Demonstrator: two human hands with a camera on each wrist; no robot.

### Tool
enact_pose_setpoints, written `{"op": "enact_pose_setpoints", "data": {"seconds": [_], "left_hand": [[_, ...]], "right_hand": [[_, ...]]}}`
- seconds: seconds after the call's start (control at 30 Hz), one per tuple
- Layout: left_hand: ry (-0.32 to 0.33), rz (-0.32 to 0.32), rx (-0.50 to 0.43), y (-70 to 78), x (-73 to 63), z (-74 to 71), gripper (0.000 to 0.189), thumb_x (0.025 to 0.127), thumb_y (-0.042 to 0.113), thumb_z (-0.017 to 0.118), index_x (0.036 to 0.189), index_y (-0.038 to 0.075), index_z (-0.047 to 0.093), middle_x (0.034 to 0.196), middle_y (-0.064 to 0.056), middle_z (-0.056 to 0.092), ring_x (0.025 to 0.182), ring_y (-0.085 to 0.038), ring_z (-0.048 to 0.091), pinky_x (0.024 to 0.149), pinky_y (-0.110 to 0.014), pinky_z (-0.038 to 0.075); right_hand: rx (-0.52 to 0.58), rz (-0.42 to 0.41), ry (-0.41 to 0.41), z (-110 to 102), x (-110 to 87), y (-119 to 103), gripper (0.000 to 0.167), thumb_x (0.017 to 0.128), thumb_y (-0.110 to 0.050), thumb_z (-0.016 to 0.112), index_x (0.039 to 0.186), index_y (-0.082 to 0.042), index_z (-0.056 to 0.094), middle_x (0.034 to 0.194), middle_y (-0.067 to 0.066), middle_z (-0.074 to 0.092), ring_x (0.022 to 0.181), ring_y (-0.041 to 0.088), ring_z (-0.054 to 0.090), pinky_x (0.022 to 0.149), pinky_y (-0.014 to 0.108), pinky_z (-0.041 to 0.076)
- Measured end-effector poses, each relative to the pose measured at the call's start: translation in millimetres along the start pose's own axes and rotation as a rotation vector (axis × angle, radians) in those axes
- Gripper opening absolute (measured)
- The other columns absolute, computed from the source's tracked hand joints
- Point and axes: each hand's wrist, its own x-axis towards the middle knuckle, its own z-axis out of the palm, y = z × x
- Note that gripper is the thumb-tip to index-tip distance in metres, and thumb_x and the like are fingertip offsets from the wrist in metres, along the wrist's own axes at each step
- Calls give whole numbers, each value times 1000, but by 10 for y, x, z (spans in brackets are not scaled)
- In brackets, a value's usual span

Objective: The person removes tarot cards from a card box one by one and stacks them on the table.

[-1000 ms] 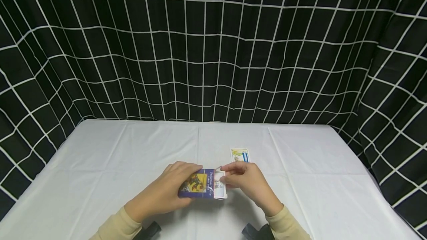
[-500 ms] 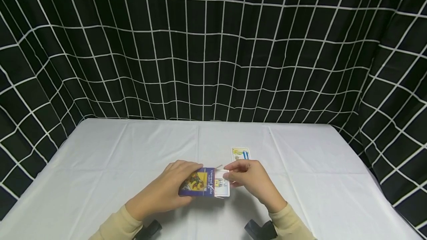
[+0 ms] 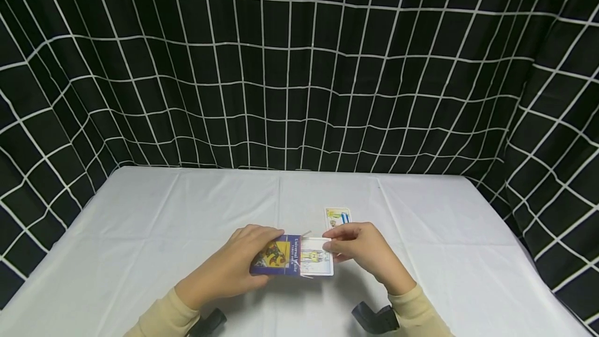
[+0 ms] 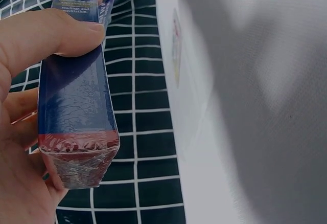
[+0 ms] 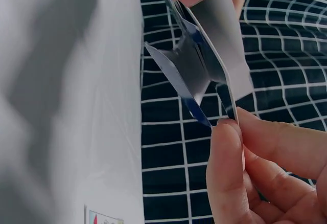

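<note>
A black backdrop (image 3: pixel 262 66) ruled with white grid lines fills the far side and both flanks; before it spreads a tabletop (image 3: pixel 196 204) draped in white cloth, creased by folds and shadowed beneath the hands; two forearms in tan sleeves (image 3: pixel 164 316) come in from the near edge, a dark device (image 3: pixel 374 319) showing at each wrist.

The left hand (image 3: pixel 234 268) has its grip closed around a blue tarot box (image 3: pixel 276 256), holding it above the cloth near the middle, its open end turned toward the right hand (image 3: pixel 369 253); the front reads "Universal Waite" beside a yellow picture panel, and crinkled clear film shows at the closed end in the left wrist view.

The right hand's grip pinches, thumb against fingers, the outer end of a protruding card (image 3: pixel 316 260); its other end lies inside the box; a loose card (image 3: pixel 336 216) lies face up just beyond the right hand, which partly covers it from the head camera; smallest, an opened flap (image 5: pixel 176 75) sticks out at the box mouth.

The step in hand looks like sliding this card out; the next move would seem to call for a straight pull rightward, the left hand steadying the box and the card kept clear of the flap.
</note>
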Motion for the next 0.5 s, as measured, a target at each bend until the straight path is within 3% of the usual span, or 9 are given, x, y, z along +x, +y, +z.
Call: {"op": "enact_pose_setpoints", "data": {"seconds": [0.5], "left_hand": [[0, -6, -4, 14, -4, -15, 76, 73, 19, 80, 142, 10, 49, 137, -3, 59, 125, -19, 52, 109, -45, 42]], "right_hand": [[-30, -12, -5, -136, -2, 8, 28, 84, -6, 73, 106, 11, 72, 91, 15, 75, 68, 11, 67, 66, 28, 61]]}}
